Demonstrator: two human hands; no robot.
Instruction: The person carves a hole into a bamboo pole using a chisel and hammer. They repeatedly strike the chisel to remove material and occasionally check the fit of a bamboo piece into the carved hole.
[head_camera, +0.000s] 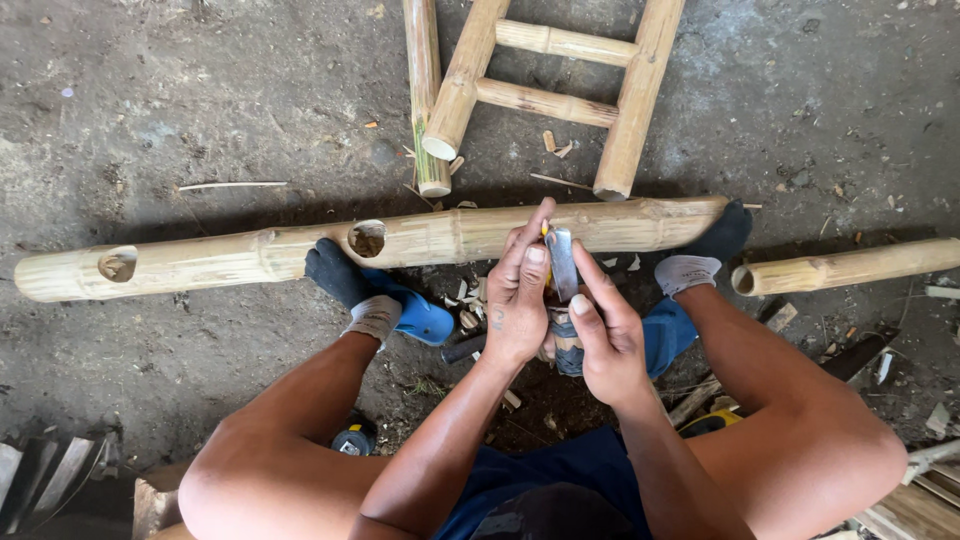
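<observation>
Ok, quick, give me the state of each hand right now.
Left hand: closed around a small grey metal tool, fingers reaching up over it.
Right hand: closed on the same tool from the other side, thumb along the blade.

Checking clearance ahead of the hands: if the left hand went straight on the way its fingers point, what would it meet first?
Most likely the long bamboo pole lying crosswise just beyond the left hand; its fingertips already overlap the pole in this view. Depth is unclear, so the hand may be above it.
</observation>
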